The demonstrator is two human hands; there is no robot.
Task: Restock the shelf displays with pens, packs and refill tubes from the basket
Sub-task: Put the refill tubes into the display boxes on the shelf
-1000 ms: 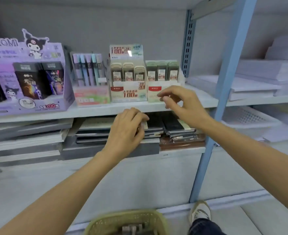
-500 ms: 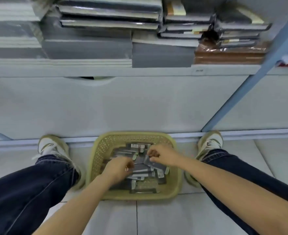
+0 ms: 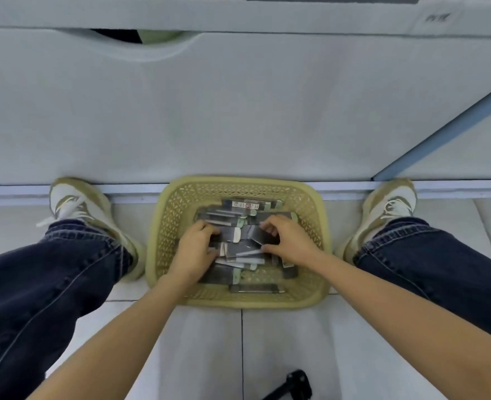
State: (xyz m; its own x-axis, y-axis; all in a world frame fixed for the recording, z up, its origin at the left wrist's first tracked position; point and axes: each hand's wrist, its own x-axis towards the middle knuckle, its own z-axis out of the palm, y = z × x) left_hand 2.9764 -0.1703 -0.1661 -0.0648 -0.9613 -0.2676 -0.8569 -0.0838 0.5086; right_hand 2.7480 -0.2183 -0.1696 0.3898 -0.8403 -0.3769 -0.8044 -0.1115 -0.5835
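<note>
A yellow-green plastic basket (image 3: 310, 295) stands on the floor between my feet, against the shelf base. Inside lies a loose heap of several grey refill packs (image 3: 244, 252) with pale green ends. Both my hands are down in the basket. My left hand (image 3: 195, 249) has its fingers curled over the packs on the heap's left side. My right hand (image 3: 287, 241) pinches one grey pack (image 3: 257, 235) between thumb and fingers at the heap's middle right. The shelf displays are out of view.
The white shelf base panel (image 3: 238, 111) fills the upper view, with a blue upright (image 3: 446, 134) at right. My shoes (image 3: 82, 209) flank the basket. A black object (image 3: 293, 385) lies on the tiled floor at the bottom.
The view dropped from the shelf displays to the floor basket. Both hands came down from the shelf into the basket and now take hold of packs there.
</note>
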